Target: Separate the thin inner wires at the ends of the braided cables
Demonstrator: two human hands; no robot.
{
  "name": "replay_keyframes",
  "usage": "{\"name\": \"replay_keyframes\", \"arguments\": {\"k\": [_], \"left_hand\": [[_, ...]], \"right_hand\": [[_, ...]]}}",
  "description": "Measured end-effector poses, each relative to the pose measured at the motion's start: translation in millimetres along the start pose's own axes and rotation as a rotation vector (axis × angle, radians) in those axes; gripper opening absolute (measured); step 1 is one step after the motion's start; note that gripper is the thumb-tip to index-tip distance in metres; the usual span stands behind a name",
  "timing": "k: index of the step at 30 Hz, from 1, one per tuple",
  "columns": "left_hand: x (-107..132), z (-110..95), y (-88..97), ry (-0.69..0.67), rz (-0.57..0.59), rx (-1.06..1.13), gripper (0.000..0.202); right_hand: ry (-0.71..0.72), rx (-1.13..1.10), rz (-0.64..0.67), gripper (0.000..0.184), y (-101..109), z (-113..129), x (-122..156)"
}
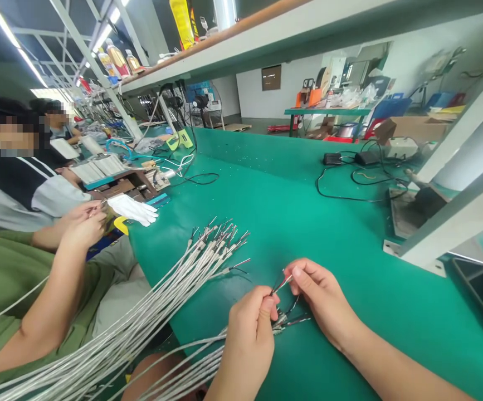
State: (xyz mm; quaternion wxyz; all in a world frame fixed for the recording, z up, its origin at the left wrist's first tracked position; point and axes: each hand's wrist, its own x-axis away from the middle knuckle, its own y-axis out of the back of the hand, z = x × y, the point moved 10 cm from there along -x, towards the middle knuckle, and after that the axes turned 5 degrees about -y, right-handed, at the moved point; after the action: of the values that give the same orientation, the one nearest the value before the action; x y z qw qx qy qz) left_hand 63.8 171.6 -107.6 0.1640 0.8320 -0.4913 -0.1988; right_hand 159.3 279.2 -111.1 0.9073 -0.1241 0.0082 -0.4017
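Note:
My left hand [249, 328] is closed around a small bunch of grey cables [191, 359] near their stripped ends. My right hand [316, 295] pinches one thin wire end [281, 285] that sticks up from that bunch, just right of my left thumb. Both hands hover over the green table mat [308, 223] at its near edge. A larger bundle of grey cables [174, 284] lies to the left, its stripped tips fanned out on the mat.
A co-worker in a green shirt sits at my left, their hands [83, 223] together by a white glove [135, 209]. Further workers sit behind. Black cords and adapters [350, 167] lie at the back right. A white frame post [445, 217] slants across the right.

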Motion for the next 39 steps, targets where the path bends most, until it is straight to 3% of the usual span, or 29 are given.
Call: {"name": "replay_keyframes", "arguments": {"k": [17, 31, 36, 39], "left_hand": [[2.0, 0.5, 2.7, 0.005, -0.03, 0.025, 0.034], [3.1, -2.1, 6.8, 0.012, -0.078, 0.021, 0.031], [4.1, -3.6, 10.0, -0.005, -0.112, 0.041, 0.03], [3.8, -2.6, 11.2, 0.004, -0.128, 0.049, 0.031]], "right_hand": [[0.045, 0.043, 0.036, 0.029, -3.2, 5.2, 2.8], [0.078, 0.01, 0.185, 0.022, -15.4, 10.6, 10.5], [0.142, 0.044, 0.206, 0.031, -18.1, 17.8, 14.1], [0.174, 0.136, 0.201, 0.02, -20.7, 17.3, 14.7]]}}
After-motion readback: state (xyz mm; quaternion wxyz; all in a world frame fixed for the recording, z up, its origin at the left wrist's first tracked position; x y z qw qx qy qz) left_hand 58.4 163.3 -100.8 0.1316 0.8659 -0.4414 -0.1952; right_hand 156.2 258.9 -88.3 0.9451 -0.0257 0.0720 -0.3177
